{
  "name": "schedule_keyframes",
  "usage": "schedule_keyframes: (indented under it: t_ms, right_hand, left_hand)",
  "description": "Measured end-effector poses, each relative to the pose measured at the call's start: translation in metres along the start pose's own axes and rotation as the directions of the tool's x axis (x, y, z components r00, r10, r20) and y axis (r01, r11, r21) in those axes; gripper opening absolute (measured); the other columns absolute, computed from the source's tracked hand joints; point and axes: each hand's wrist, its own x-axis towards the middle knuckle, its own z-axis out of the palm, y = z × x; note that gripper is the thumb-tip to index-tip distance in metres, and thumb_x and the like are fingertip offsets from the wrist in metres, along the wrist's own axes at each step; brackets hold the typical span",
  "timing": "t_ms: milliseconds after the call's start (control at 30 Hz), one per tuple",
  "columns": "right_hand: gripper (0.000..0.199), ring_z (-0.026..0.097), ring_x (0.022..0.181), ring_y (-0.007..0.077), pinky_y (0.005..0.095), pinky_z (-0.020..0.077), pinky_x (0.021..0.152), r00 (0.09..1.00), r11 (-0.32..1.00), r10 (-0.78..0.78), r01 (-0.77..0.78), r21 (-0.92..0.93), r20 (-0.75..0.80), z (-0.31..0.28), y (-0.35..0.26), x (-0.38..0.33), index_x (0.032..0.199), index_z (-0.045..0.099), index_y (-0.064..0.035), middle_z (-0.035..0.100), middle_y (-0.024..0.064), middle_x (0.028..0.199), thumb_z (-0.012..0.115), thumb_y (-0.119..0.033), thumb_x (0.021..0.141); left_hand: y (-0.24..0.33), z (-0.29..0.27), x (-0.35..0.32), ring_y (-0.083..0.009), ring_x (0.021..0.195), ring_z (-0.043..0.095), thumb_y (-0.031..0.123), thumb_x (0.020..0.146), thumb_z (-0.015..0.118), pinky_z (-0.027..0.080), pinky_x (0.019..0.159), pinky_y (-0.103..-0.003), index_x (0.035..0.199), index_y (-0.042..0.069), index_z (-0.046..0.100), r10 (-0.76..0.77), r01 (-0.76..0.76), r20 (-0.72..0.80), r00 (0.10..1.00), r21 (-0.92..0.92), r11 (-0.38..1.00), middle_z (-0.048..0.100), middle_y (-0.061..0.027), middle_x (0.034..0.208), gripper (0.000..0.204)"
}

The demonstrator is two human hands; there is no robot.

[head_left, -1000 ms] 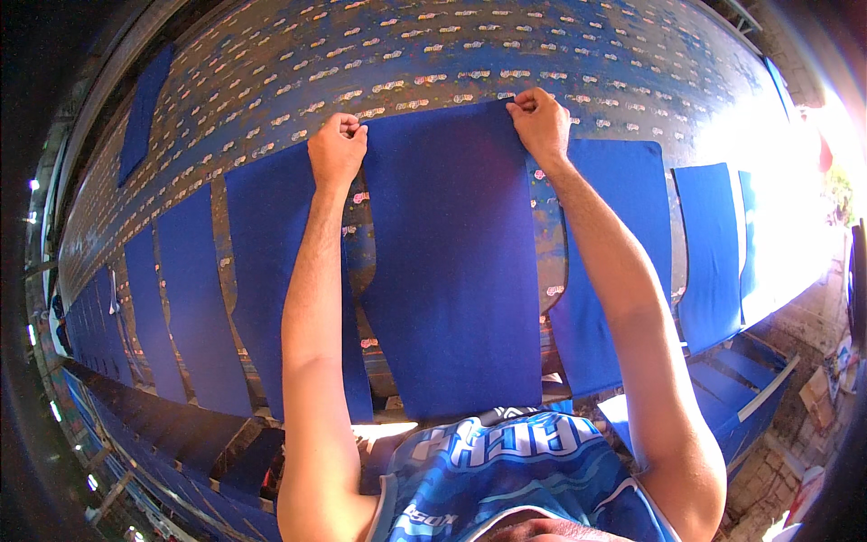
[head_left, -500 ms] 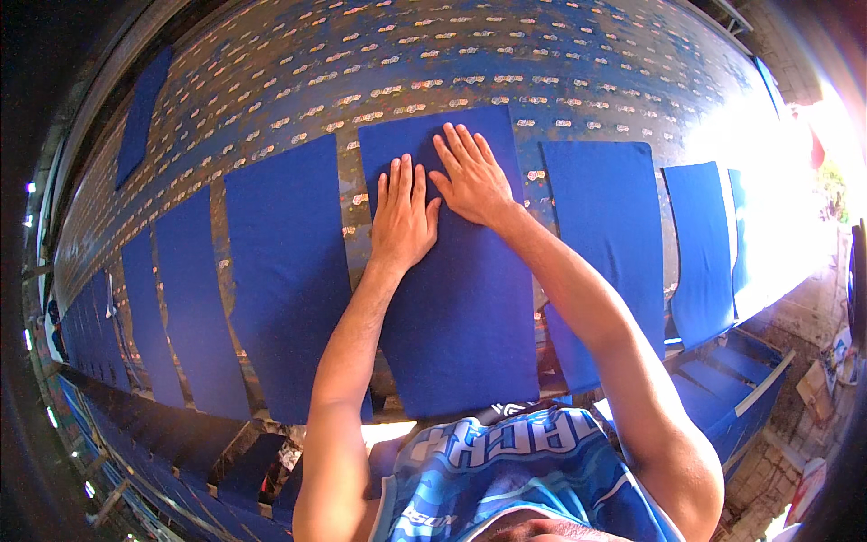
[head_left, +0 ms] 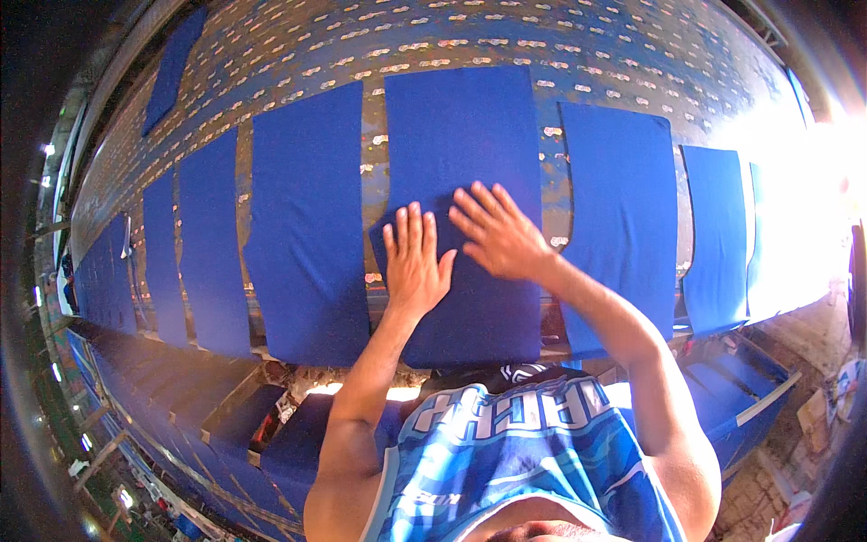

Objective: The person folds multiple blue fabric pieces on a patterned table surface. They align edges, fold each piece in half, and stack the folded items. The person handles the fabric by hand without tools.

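Note:
A blue fabric panel lies flat on the long printing table in front of me, its near end reaching the table's edge by my body. My left hand rests palm down near the left side of this panel, fingers stretched out and thumb apart. Beside it, my right hand lies palm down on the panel's middle right, its fingers spread and angled to the upper left. Neither hand holds anything. The part of the cloth under my palms is hidden.
Similar blue panels lie in a row, one left and one right, with gaps between. Another blue piece lies at the far left. Below the table's near edge are racks with blue cloth. Glare washes out the right end.
Both hands have slid toward me over the panel, from its far end to about its middle. The panel's far part is now uncovered. The whole view has also shifted somewhat.

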Motion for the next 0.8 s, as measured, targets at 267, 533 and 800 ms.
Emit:
schedule_keyframes:
  t_ms: [267, 533, 800]
  right_hand:
    - [0.055, 0.037, 0.159, 0.0378, 0.0568, 0.024, 0.133, 0.985, 0.86, -0.173, 0.157, 0.486, -0.011, -0.013, -0.066, -0.148, 0.146, 0.066, -0.0065, 0.048, 0.0192, 0.166, 0.061, -0.045, 0.107]
    - [0.033, 0.06, 0.136, 0.0389, 0.0516, 0.0474, 0.117, 0.848, 0.758, 0.474, -0.254, 0.601, -0.239, -0.064, -0.007, -0.328, 0.126, 0.074, -0.0055, 0.068, 0.0174, 0.141, 0.078, -0.018, 0.096]
    - [0.042, 0.065, 0.123, 0.0378, 0.0451, 0.0549, 0.102, 0.557, 0.53, 0.812, -0.573, 0.625, -0.177, -0.079, 0.057, -0.428, 0.134, 0.068, -0.007, 0.068, 0.0166, 0.131, 0.079, -0.015, 0.095]
  left_hand:
    - [0.021, -0.019, -0.057, -0.0521, 0.165, -0.001, 0.082, 0.095, 0.054, 0.007, 0.127, -0.076, 0.173, 0.004, 0.015, -0.136, 0.109, 0.137, 0.981, 0.185, 0.977, 0.0, -0.0302, 0.179, 0.117]
    - [0.179, -0.042, -0.078, -0.048, 0.165, 0.008, 0.057, 0.091, 0.081, 0.015, 0.132, -0.064, 0.172, 0.011, 0.026, 0.01, -0.014, 0.285, 0.958, 0.011, 1.0, 0.009, -0.0218, 0.18, 0.108]
    - [0.265, -0.026, -0.058, -0.0399, 0.136, 0.058, 0.039, 0.098, 0.079, 0.048, 0.114, -0.048, 0.141, -0.003, 0.061, 0.044, -0.041, 0.007, 0.999, -0.233, 0.972, 0.061, -0.0216, 0.144, 0.063]
